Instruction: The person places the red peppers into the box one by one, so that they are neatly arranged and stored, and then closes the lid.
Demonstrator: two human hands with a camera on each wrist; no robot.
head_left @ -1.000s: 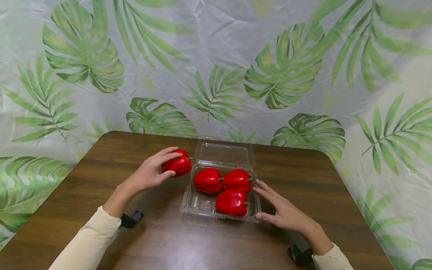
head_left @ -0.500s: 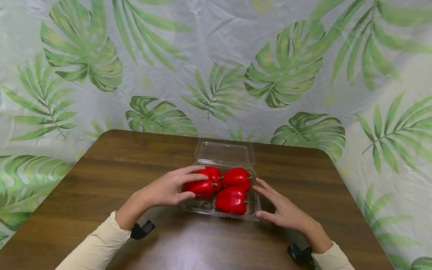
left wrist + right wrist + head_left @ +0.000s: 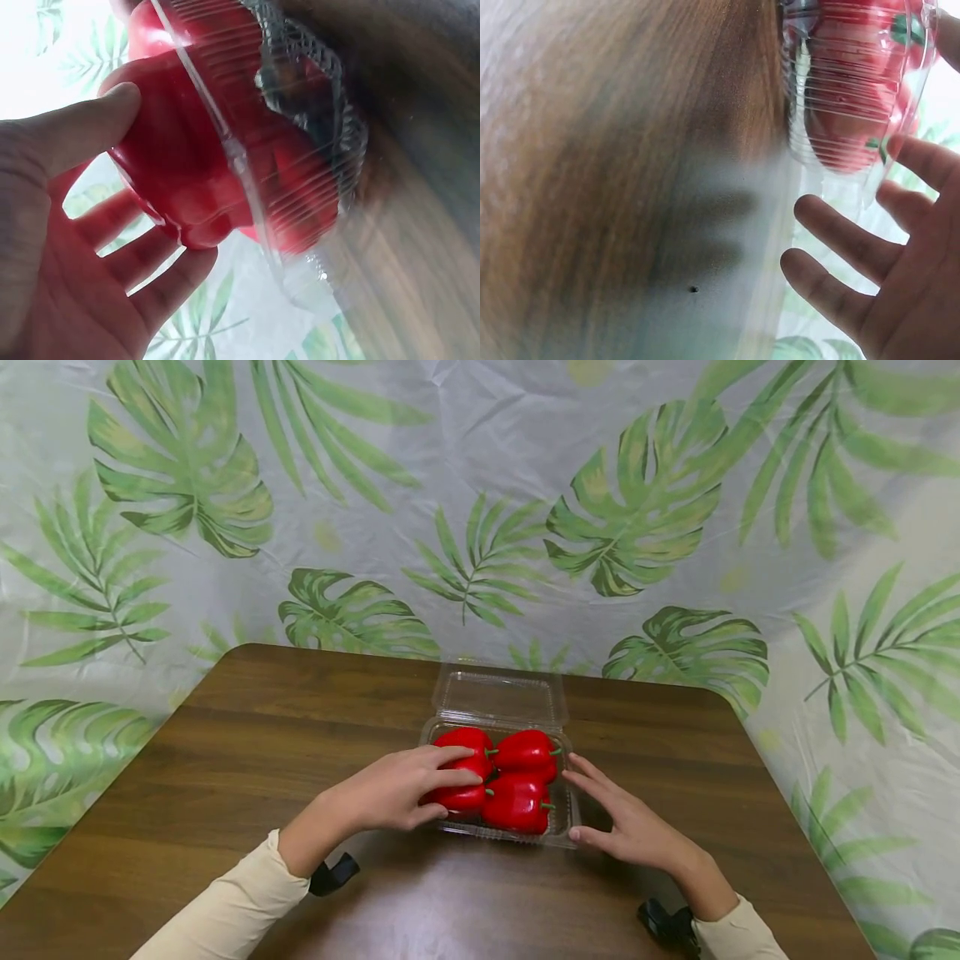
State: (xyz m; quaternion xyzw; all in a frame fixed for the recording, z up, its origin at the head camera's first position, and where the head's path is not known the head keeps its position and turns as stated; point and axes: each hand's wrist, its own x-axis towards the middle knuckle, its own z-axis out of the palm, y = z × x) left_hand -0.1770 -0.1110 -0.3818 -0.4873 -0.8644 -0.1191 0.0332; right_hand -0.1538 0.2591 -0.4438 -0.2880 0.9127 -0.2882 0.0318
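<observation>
My left hand (image 3: 397, 789) holds a red bell pepper (image 3: 172, 142) in the front left of a clear plastic clamshell container (image 3: 495, 837). In the left wrist view the thumb lies on one side of it and the fingers curve round the other. Three more red bell peppers with green stems lie inside: one at back left (image 3: 461, 739), one at back right (image 3: 525, 752), one at front right (image 3: 517, 806). At the container's right side is my right hand (image 3: 637, 831), fingers spread and fingertips at the rim, gripping nothing.
The container's clear lid (image 3: 498, 693) is folded back toward the far edge of the brown wooden table (image 3: 300, 693). A leaf-print cloth (image 3: 480, 527) hangs behind the table. Each wrist wears a black camera mount (image 3: 333, 874).
My left hand has carried the bell pepper from left of the container to the right and nearer me, down into the front-left spot. My right hand has stayed at the container's right side.
</observation>
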